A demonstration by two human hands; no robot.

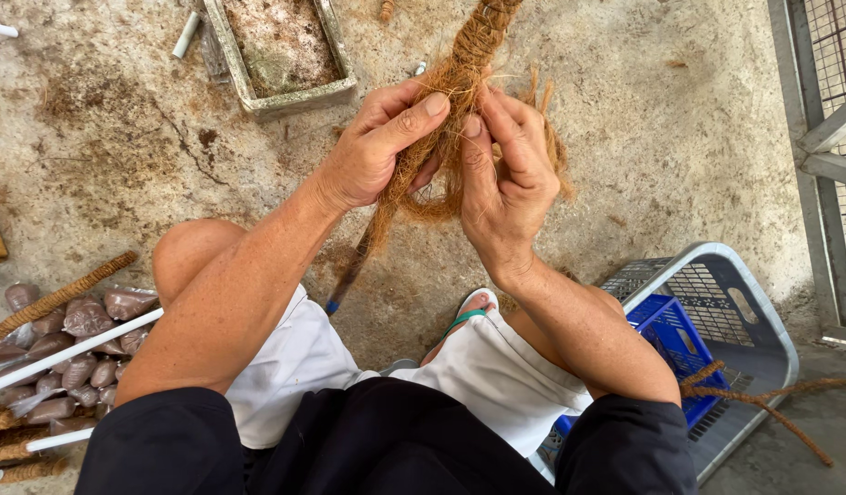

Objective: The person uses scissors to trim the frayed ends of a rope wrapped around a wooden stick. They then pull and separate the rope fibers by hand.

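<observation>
My left hand (377, 147) grips a thick stick wrapped in brown coir fibre (473, 41); the thumb presses on the fibre. My right hand (505, 179) pinches loose coir strands (547, 137) against the same stick from the right. The stick runs from the top of the view down between my hands to a bare dark end with a blue tip (336, 301) near my left knee. Both hands touch each other at the fingertips.
A grey concrete tray of soil (281, 46) lies on the concrete floor above. Clear bags of brown material (83, 321), white pipes (70, 353) and wrapped sticks lie left. A grey basket (744, 302) holding a blue crate (670, 335) stands right, beside a metal frame (826, 137).
</observation>
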